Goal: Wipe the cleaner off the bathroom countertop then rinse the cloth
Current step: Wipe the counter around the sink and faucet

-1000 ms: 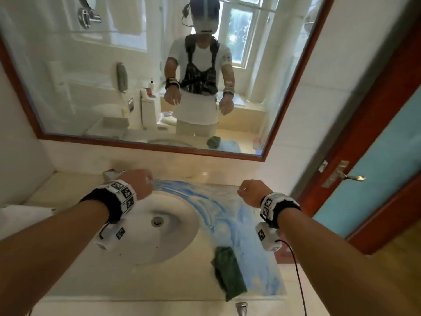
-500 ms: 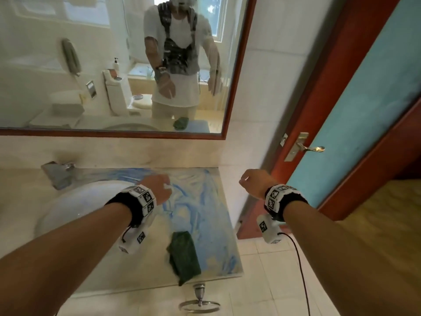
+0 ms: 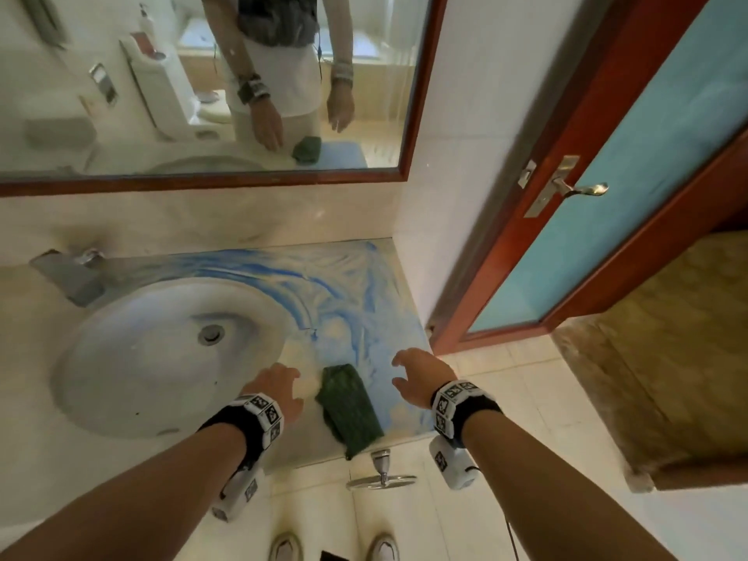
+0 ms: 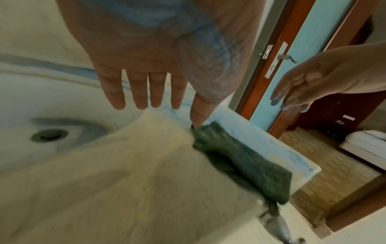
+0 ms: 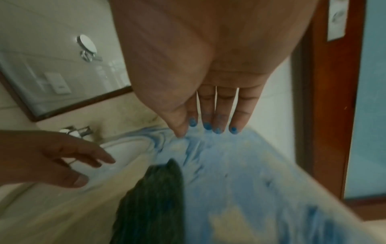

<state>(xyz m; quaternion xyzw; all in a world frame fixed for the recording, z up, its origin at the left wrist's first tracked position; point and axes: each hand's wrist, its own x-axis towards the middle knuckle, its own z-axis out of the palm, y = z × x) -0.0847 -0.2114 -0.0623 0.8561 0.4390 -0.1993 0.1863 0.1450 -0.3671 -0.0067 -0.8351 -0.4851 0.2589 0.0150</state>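
A folded dark green cloth (image 3: 350, 410) (image 4: 244, 161) (image 5: 150, 201) lies on the beige countertop (image 3: 121, 471), its end hanging over the front edge. Blue cleaner (image 3: 364, 309) (image 5: 240, 173) is smeared across the counter's right part and round the sink's rim. My left hand (image 3: 279, 388) (image 4: 146, 99) hovers open just left of the cloth, fingers straight, thumb near the cloth's far corner. My right hand (image 3: 417, 376) (image 5: 211, 125) hovers open just right of the cloth, its fingertips stained blue. Neither hand holds anything.
A white oval sink (image 3: 162, 354) with a drain (image 3: 211, 333) sits left of the cloth, the faucet (image 3: 69, 273) behind it. A mirror (image 3: 202, 83) hangs above. A red-framed door (image 3: 607, 196) stands to the right. A metal towel ring (image 3: 380, 475) hangs below the counter's edge.
My head has tipped down. Both hands, fists held up a second ago, have opened and come down toward the counter's front, one on either side of the cloth.
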